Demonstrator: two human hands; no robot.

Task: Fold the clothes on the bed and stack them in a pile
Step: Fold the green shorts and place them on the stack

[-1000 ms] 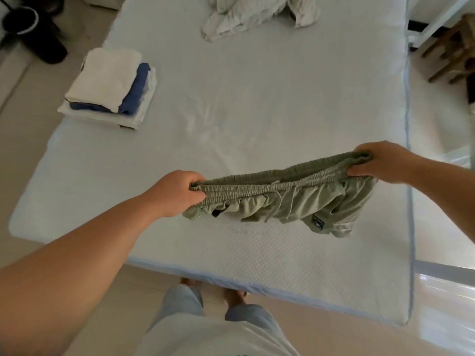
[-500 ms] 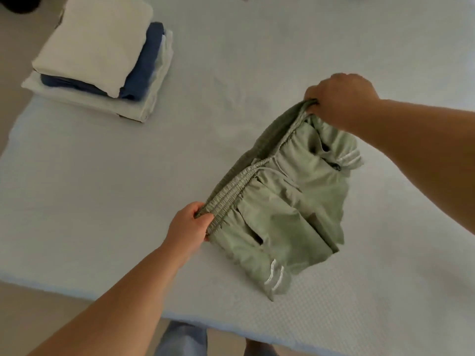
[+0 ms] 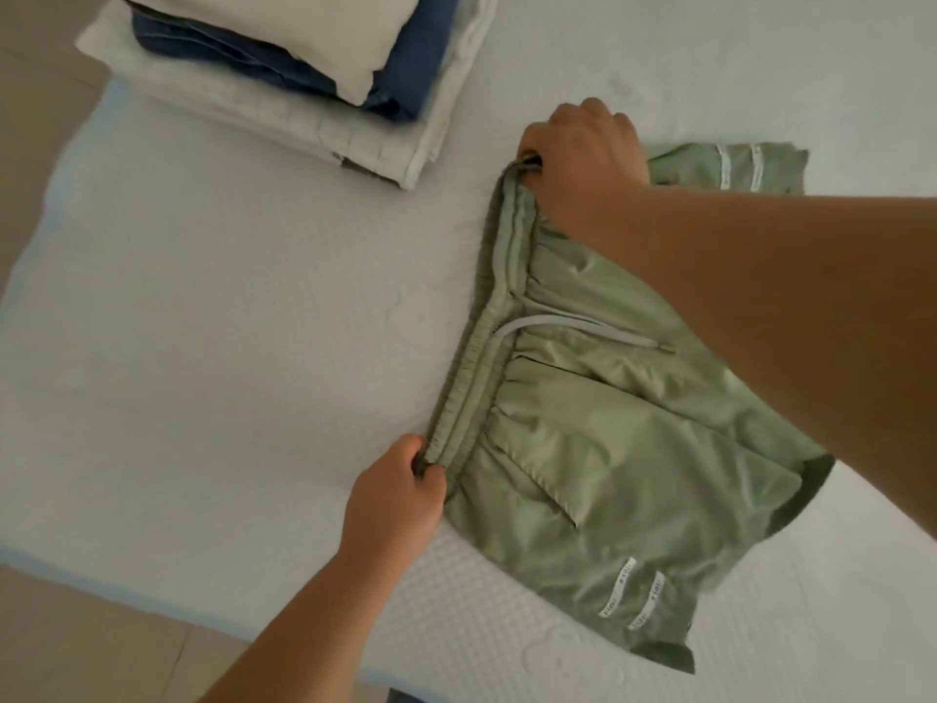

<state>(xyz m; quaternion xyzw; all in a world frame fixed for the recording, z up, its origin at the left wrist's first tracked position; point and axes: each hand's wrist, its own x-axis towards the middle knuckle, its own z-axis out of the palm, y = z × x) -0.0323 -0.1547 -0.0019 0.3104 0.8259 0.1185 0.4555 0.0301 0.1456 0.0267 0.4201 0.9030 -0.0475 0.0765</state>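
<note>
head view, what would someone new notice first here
The green shorts lie spread on the white bed, right of centre. The left hand and right hand each grip an end of the waistband. A pile of folded clothes sits at the upper left.

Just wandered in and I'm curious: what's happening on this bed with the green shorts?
A person is sorting laundry. Both hands hold the waistband of a pair of green shorts, the left hand at the near end and the right hand at the far end, with the shorts spread flat on the mattress, not yet folded. A pile of folded clothes already sits at the far left.
</note>
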